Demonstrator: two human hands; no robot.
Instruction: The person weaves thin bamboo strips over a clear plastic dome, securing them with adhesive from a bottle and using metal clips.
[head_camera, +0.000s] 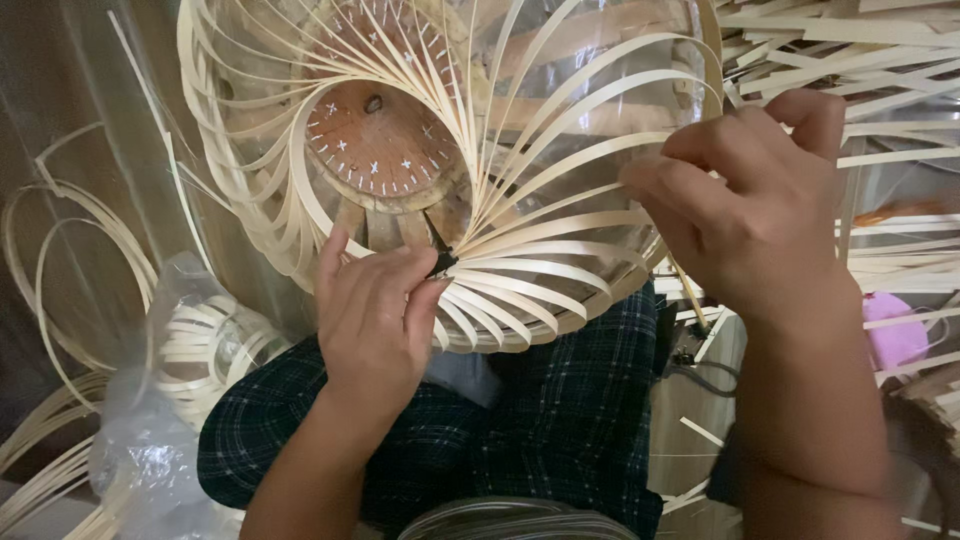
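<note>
A: Entry, largest first. A round frame of bent bamboo strips (520, 190) rests on the person's lap, over dark checked trousers (560, 410). It fills the upper middle of the view. The strips fan out from a wooden disc (375, 140) set inside, left of centre and towards the far side.

B: Hands?

A: The right hand (760, 210) is on the frame's right rim, fingers curled closed around one or two of the outer strips. The left hand (375, 320) is at the near edge, thumb and fingers pinched shut on a small dark tool (440, 255). Its tip sits where the strips crowd together just below the disc.

B: Step in hand?

A: My judgement: working the strips at that gathering point, with the right hand steadying the frame. Cutting, tucking or prying, I cannot tell. The next move would seem to call for fine control of the tip, since neighbouring strips lie nearly touching there.

B: Edges and room?

A: Tight. To the left, a clear plastic bag (150, 440) with coiled strips lies near the thigh, and loose strip loops (60, 290) beyond it. On the far right, a heap of loose strips (860, 70) stands just beside the right hand. Something pink (895, 335) lies lower right. Open room is mostly the lap between the forearms.
</note>
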